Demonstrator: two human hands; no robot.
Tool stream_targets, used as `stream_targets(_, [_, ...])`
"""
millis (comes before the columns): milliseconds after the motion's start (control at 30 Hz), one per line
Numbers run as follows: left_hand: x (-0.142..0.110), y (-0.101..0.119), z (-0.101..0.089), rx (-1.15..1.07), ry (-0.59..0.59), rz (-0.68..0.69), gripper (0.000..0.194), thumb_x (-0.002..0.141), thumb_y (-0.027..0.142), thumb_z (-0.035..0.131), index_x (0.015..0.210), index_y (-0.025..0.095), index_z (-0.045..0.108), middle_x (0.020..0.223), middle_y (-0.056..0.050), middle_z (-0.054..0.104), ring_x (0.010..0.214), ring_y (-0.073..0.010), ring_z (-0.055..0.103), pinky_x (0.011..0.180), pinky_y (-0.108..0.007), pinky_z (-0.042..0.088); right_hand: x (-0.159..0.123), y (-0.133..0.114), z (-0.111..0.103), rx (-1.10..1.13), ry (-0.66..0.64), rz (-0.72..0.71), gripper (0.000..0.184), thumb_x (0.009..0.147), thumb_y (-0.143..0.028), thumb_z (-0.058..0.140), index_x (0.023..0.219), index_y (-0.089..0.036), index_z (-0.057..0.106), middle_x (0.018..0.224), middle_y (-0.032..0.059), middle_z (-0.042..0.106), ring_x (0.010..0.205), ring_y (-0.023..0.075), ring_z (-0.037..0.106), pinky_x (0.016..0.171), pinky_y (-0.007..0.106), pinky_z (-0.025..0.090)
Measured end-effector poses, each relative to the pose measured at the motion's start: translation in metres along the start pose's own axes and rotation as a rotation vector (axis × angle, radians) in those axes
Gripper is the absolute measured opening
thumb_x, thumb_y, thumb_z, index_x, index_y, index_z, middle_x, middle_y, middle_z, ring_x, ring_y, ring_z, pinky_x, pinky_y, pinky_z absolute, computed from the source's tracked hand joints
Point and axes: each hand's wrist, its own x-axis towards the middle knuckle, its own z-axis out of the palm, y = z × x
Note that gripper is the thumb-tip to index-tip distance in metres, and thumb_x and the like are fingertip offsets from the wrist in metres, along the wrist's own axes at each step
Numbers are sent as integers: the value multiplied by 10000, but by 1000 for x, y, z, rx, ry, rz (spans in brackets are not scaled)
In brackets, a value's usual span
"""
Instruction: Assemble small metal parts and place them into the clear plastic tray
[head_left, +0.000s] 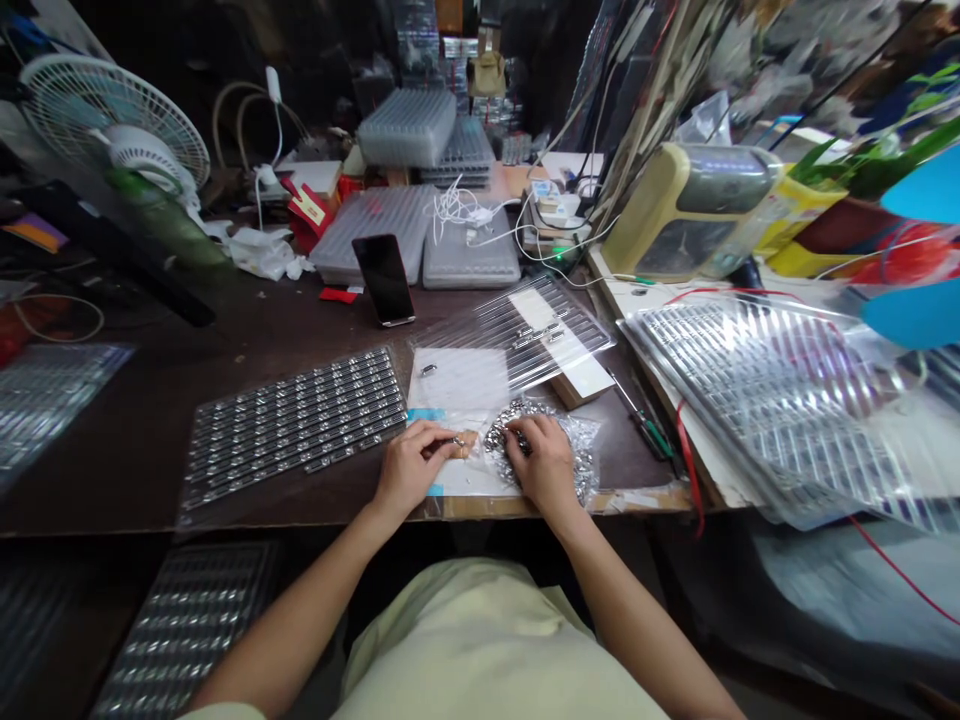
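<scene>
**Bare hands sort through shiny metal parts at crowded workbench**

We see the left hand [412, 465] pinching a small metal part [456, 441] between thumb and forefinger, closed on it just beside a heap of shiny metal parts [517, 440]; the heap lies on a clear plastic bag [577, 460] at the near edge of a dark workbench [97, 480]; the right hand [544, 465] rests curled on the heap, its fingers down among the parts; we cannot tell whether they grip anything. With the clock set on the hands, 12 straight ahead, a tray of metal parts in neat rows [292, 425] lies at 9 o'clock; a clear plastic tray [510, 335] with a few parts in it sits at 12, over a white sheet [457, 385]; a phone [384, 280] stands tilted at 11; grey plastic trays [472, 250] sit behind it; a green-handled screwdriver [645, 435] lies at 3 o'clock, beside a stack of clear trays [765, 410]; an electric fan [120, 130] stands at 10 o'clock.
</scene>
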Motion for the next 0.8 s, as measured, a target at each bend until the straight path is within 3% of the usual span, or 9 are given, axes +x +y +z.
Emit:
stream_targets(167, [-1,4,4,97,-16,21,130,827,293,640,905,229,723,879,-35,680,798,-157,628,703,-270,483,-1,-1,-3,103,10,36,139,813,-120,512,820,-210,618,827,34,622,840,187,546,794,313,430])
stream_targets(367, [0,5,6,164,-28,26,125,834,298,631,892,233,720,868,-29,674,795,-157,621,729,-276,475,0,3,-1,137,-5,-13,186,895,-214,494,947,-211,673,901,65,639,876,196,564,806,340,459])
stream_targets(533, [0,4,7,176,-32,42,122,834,271,628,906,241,722,854,-29,671,784,-158,615,721,-278,475,2,-2,-3,142,-31,-14,198,910,-235,493,941,-225,688,914,66,649,878,192,581,796,332,467])
stream_targets(667, [1,1,6,82,-6,28,114,832,269,628,889,231,719,868,-32,673,804,-158,623,731,-274,488,6,-17,2,159,-84,-9,99,879,-246,577,876,-227,674,843,29,673,834,176,586,768,299,438])
stream_targets(800, [2,-2,3,-65,107,-8,114,833,252,618,877,199,710,886,-48,672,819,-161,632,688,-262,506,9,-33,16,52,-183,-53,73,833,-314,661,801,-255,690,817,3,685,809,172,560,738,310,368])
